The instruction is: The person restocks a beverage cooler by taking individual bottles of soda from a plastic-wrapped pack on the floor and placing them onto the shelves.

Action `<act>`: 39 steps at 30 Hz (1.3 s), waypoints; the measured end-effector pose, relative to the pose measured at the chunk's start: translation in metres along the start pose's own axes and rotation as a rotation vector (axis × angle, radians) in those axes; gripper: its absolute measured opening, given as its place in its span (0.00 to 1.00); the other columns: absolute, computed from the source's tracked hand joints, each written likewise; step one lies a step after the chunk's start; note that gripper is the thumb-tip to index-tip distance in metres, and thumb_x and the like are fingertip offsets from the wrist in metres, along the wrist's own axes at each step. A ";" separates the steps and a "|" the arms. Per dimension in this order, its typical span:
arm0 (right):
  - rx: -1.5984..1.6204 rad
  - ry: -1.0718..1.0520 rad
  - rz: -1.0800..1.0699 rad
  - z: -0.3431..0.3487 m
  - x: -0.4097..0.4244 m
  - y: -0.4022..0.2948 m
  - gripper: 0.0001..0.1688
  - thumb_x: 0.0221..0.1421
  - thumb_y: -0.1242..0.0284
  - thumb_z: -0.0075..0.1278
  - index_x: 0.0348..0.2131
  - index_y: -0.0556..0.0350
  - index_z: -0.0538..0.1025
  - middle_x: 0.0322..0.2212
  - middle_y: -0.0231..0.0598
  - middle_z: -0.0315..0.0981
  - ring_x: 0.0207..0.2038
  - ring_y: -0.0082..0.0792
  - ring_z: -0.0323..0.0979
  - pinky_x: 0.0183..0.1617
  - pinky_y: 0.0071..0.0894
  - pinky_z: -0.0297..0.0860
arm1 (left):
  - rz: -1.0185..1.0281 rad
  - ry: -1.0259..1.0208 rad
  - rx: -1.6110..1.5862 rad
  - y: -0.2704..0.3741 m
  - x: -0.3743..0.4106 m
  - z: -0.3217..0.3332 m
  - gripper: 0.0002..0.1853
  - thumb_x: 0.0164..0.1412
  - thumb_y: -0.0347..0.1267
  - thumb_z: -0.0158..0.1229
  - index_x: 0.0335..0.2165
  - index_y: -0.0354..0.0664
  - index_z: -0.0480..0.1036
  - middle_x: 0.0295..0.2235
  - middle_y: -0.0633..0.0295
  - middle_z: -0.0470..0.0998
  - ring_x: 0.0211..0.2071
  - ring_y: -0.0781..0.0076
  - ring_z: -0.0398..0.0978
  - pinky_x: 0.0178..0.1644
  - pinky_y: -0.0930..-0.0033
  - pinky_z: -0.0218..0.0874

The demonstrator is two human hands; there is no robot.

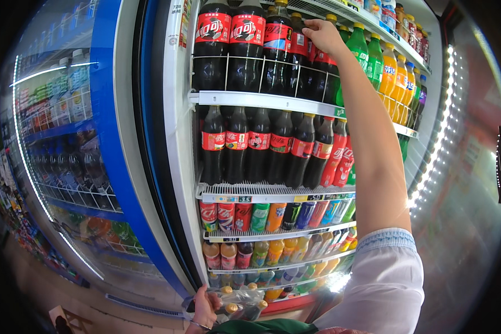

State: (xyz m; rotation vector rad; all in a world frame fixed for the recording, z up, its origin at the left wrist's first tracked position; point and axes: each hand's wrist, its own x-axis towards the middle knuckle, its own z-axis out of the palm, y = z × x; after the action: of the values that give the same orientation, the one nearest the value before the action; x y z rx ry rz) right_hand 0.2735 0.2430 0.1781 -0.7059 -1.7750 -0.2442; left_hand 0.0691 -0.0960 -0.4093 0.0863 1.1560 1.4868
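My right hand (320,36) reaches up to the wire-fronted upper shelf, its fingers at a cola bottle with a red label (299,41); whether they grip it cannot be told. Large dark cola bottles (247,41) stand to its left and green soda bottles (358,48) to its right. Low down, at the foot of the cooler frame, my left hand (204,307) is closed on the edge of a clear plastic wrap (242,297). Several bottles with yellow-orange caps (231,308) show inside the wrap; their lower parts are hidden.
Below are shelves of smaller cola bottles (258,146), cans (260,217) and juice bottles (275,252). A white wire guard (262,74) fronts the upper shelf. A blue-framed glass-door cooler (108,104) stands left, a lit glass door (455,167) right. A wooden stool (69,319) is at lower left.
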 end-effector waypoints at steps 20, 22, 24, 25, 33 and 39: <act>0.002 -1.544 -0.048 0.126 -0.653 -0.071 0.14 0.49 0.66 0.48 0.33 0.58 0.74 0.30 0.46 0.74 0.34 0.44 0.74 0.33 0.43 0.69 | 0.083 -0.111 0.034 0.012 -0.043 0.022 0.26 0.55 0.54 0.49 0.19 0.42 0.66 0.13 0.66 0.65 0.15 0.75 0.61 0.20 0.76 0.49; -0.161 -1.640 -0.041 0.140 -0.672 -0.077 0.13 0.47 0.68 0.49 0.33 0.56 0.76 0.32 0.42 0.76 0.33 0.41 0.75 0.27 0.44 0.69 | 0.073 -0.119 0.073 0.009 -0.046 0.022 0.26 0.55 0.54 0.48 0.19 0.41 0.66 0.13 0.65 0.64 0.16 0.74 0.61 0.22 0.75 0.50; -0.295 -1.539 0.096 0.171 -0.725 -0.072 0.13 0.45 0.69 0.50 0.33 0.54 0.77 0.33 0.39 0.76 0.30 0.39 0.76 0.20 0.44 0.68 | 0.059 -0.084 0.090 0.003 -0.042 0.020 0.26 0.55 0.54 0.48 0.19 0.42 0.66 0.13 0.65 0.64 0.16 0.74 0.61 0.22 0.75 0.50; -0.325 -1.543 0.088 0.180 -0.744 -0.068 0.12 0.43 0.70 0.52 0.32 0.53 0.77 0.31 0.37 0.76 0.28 0.38 0.76 0.18 0.42 0.67 | 0.053 -0.064 0.094 0.000 -0.041 0.017 0.26 0.55 0.54 0.47 0.20 0.42 0.66 0.13 0.65 0.64 0.17 0.74 0.61 0.23 0.75 0.49; -0.202 -1.662 -0.288 0.167 -0.732 -0.061 0.14 0.39 0.66 0.53 0.29 0.51 0.78 0.29 0.35 0.77 0.30 0.38 0.76 0.24 0.42 0.67 | 0.016 -0.002 0.043 -0.017 -0.032 -0.004 0.25 0.55 0.55 0.47 0.21 0.43 0.66 0.13 0.67 0.63 0.17 0.75 0.61 0.23 0.76 0.50; 0.981 -1.806 0.235 0.144 -0.672 -0.069 0.21 0.43 0.75 0.47 0.42 0.53 0.75 0.28 0.33 0.75 0.31 0.27 0.71 0.36 0.30 0.68 | -0.026 0.075 -0.046 -0.034 -0.022 -0.013 0.24 0.55 0.55 0.48 0.25 0.44 0.68 0.17 0.66 0.70 0.22 0.74 0.68 0.25 0.75 0.54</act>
State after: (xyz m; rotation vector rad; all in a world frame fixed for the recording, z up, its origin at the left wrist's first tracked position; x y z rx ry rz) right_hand 0.2298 0.0340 -0.4785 -0.2519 -2.8696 1.8594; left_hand 0.0926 -0.1272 -0.4270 -0.0162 1.1774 1.5031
